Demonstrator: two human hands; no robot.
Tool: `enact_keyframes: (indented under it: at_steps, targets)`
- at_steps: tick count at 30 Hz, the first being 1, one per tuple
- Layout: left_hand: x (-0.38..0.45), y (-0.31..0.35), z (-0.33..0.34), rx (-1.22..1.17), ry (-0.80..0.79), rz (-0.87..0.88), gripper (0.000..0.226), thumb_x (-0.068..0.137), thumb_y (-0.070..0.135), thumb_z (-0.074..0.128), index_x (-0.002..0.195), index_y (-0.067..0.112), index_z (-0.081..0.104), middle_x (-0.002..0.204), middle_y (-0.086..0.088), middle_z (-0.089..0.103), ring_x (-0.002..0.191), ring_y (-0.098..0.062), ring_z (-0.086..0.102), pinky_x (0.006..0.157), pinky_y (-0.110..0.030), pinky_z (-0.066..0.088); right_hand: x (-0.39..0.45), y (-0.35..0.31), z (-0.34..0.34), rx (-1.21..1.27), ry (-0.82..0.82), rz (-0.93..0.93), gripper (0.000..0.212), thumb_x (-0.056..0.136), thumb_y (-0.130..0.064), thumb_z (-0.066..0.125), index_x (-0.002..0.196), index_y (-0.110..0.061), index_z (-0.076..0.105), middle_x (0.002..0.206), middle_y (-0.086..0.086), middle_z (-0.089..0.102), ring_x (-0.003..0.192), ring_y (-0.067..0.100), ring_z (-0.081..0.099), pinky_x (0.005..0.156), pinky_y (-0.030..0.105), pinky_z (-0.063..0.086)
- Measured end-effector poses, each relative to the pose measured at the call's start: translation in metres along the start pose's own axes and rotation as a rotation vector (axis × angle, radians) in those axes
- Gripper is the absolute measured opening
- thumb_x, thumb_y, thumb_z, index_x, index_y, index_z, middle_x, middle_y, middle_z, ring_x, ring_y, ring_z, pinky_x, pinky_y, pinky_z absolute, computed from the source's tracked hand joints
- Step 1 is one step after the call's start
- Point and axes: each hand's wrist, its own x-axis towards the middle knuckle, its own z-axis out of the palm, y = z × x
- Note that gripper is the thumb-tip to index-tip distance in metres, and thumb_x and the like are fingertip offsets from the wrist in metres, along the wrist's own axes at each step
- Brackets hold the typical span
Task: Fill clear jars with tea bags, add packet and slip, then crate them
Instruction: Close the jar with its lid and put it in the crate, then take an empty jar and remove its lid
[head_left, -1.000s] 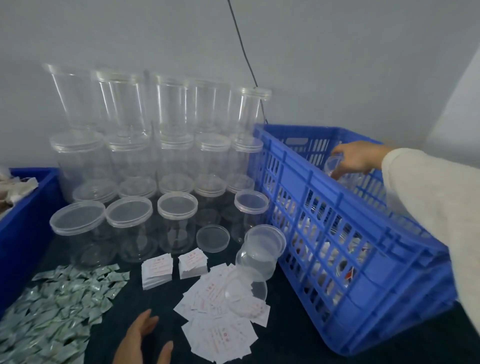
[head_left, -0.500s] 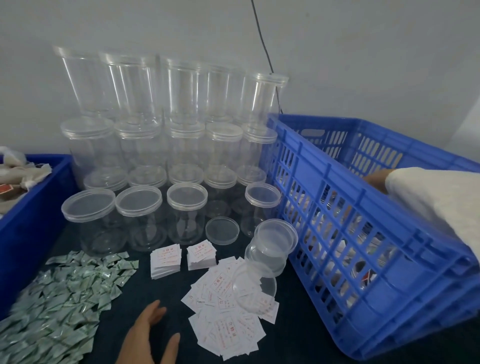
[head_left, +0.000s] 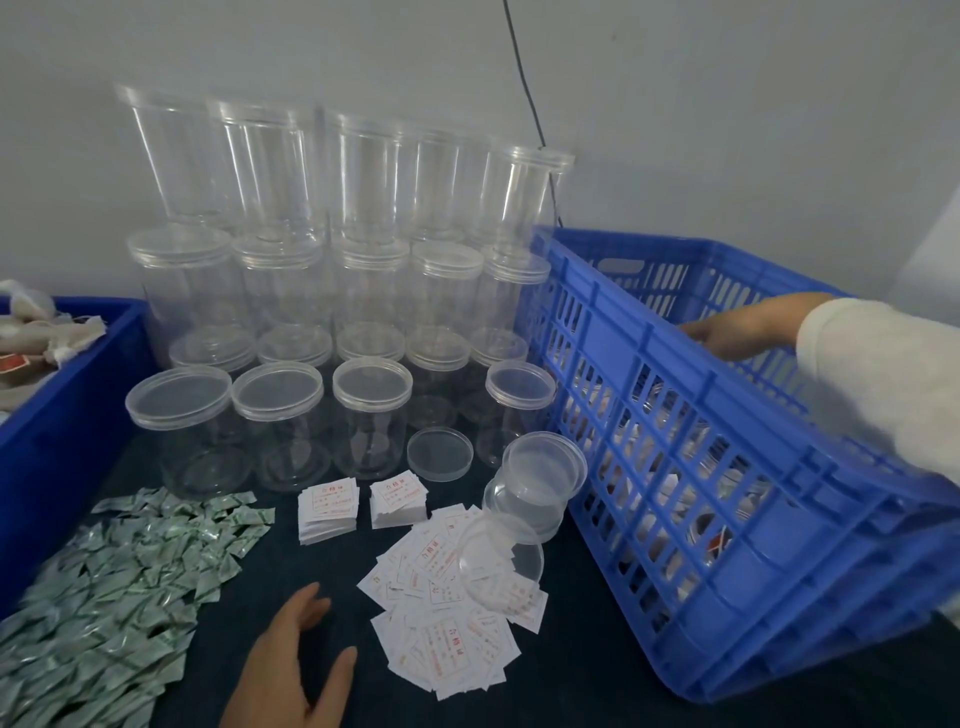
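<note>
From the head camera, much stays obscured: the right hand (head_left: 737, 330) reaches over the far rim of the blue slatted crate (head_left: 727, 499), its fingertips blurred, so whether it grasps anything cannot be told. Filled jars inside the crate show only in fragments through the slats. The left hand (head_left: 296, 670), partly cut off by the lower edge, lies flat on the dark tabletop (head_left: 597, 649) with fingers spread, holding nothing. Empty clear jars (head_left: 332, 291) stand stacked in tiers against the wall, lids on. One open jar (head_left: 535, 483) lies tipped against the crate beside a loose lid (head_left: 440, 453). White slips (head_left: 452, 608) lie scattered between the hands; green packets (head_left: 119, 592) are heaped left. Tea bags (head_left: 36, 332) fill a blue bin (head_left: 67, 431) at the left edge.
</note>
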Motion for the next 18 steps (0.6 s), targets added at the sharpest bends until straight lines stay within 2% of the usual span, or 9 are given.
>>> enact_keyframes:
  at_steps: [1,4,6,8,11,14,16,18]
  targets:
    - [-0.001,0.001,0.0,0.013,-0.007,-0.006,0.068,0.068,-0.001,0.08,0.129,0.005,0.051,0.103,0.004,0.061,0.107,-0.023,0.058,0.099,-0.036,0.04,-0.006,0.0,-0.007,-0.008,0.037,0.001,0.075,0.098,-0.035,0.055,0.155,-0.032,0.007,0.161,-0.002,0.014,0.148,0.023,0.015,0.119,0.046,0.016]
    - [-0.002,0.003,-0.001,0.02,-0.01,-0.011,0.068,0.071,0.003,0.079,0.132,0.007,0.049,0.105,0.005,0.06,0.111,-0.022,0.057,0.099,-0.037,0.04,-0.025,-0.006,-0.031,0.031,0.169,-0.001,0.071,0.099,-0.024,0.053,0.155,-0.03,0.01,0.158,0.005,0.026,0.145,0.024,0.025,0.116,0.04,0.019]
    - [-0.003,0.005,-0.002,0.022,-0.017,-0.024,0.068,0.073,0.005,0.078,0.134,0.009,0.047,0.107,0.006,0.059,0.113,-0.023,0.056,0.101,-0.038,0.04,-0.041,-0.013,-0.048,0.103,0.257,-0.045,0.068,0.098,-0.019,0.054,0.155,-0.025,0.016,0.153,0.008,0.037,0.141,0.025,0.033,0.114,0.036,0.021]
    - [-0.004,0.007,-0.002,0.019,-0.019,-0.032,0.068,0.075,0.006,0.076,0.135,0.011,0.046,0.108,0.007,0.059,0.116,-0.022,0.054,0.102,-0.038,0.039,-0.056,-0.024,-0.071,0.169,0.372,-0.079,0.059,0.098,-0.017,0.055,0.151,-0.019,0.031,0.139,0.013,0.052,0.131,0.027,0.045,0.108,0.035,0.029]
    - [-0.006,0.01,-0.004,0.016,-0.013,-0.037,0.066,0.077,0.009,0.075,0.136,0.014,0.045,0.11,0.009,0.058,0.117,-0.019,0.053,0.103,-0.037,0.039,-0.086,-0.051,-0.101,0.272,0.575,-0.136,0.03,0.097,-0.016,0.054,0.126,-0.015,0.058,0.108,0.013,0.065,0.099,0.029,0.063,0.087,0.037,0.048]
    - [-0.008,0.01,-0.005,0.018,0.002,-0.026,0.064,0.079,0.013,0.074,0.136,0.017,0.044,0.112,0.01,0.059,0.114,-0.014,0.052,0.098,-0.029,0.038,-0.116,-0.093,-0.111,0.372,0.788,-0.282,0.01,0.095,-0.021,0.055,0.102,-0.019,0.063,0.095,0.005,0.066,0.081,0.021,0.065,0.073,0.03,0.048]
    - [-0.009,0.011,-0.005,0.012,0.002,-0.022,0.064,0.08,0.015,0.073,0.137,0.019,0.043,0.111,0.013,0.057,0.113,-0.01,0.051,0.094,-0.025,0.038,-0.128,-0.125,-0.111,0.389,0.885,-0.387,0.009,0.094,-0.026,0.056,0.094,-0.02,0.063,0.086,-0.002,0.066,0.073,0.011,0.063,0.062,0.025,0.044]
    - [-0.009,0.012,-0.005,0.011,0.002,-0.02,0.063,0.082,0.018,0.072,0.137,0.021,0.042,0.111,0.018,0.055,0.112,-0.006,0.049,0.091,-0.022,0.037,-0.13,-0.16,-0.109,0.417,0.897,-0.451,0.013,0.091,-0.024,0.057,0.091,-0.015,0.066,0.082,-0.001,0.068,0.068,0.009,0.064,0.058,0.023,0.044]
